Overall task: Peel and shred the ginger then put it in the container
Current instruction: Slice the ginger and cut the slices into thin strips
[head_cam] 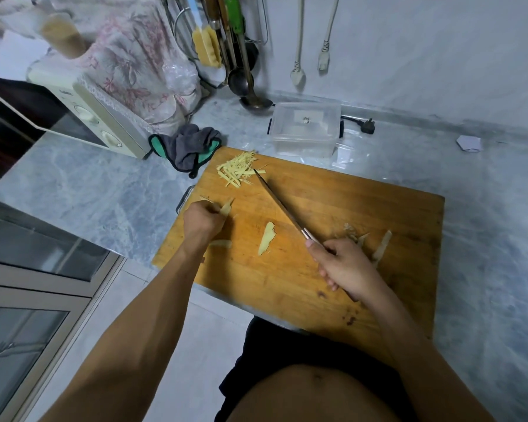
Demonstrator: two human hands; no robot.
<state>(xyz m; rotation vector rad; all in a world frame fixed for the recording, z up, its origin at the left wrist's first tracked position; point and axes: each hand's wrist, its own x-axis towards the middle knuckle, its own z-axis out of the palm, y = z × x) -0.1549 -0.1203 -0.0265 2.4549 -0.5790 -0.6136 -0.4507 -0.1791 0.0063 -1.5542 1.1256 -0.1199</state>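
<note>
Right hand (345, 266) closed around knife (282, 208) handle, blade tip beside shredded ginger (240, 172). Left hand (202, 221) pinching ginger slice (226, 207) at fingertips. Second ginger piece (266, 238) between both hands on cutting board (363, 205). Container (306, 129) well beyond fingers.

You face a grey marble counter (83, 190) meeting a pale wall (424, 56), with a cream oven (95, 117) at the counter's left end.

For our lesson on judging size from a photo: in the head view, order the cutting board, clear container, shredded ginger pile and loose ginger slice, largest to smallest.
1. cutting board
2. clear container, though it sits farther away
3. shredded ginger pile
4. loose ginger slice
</note>
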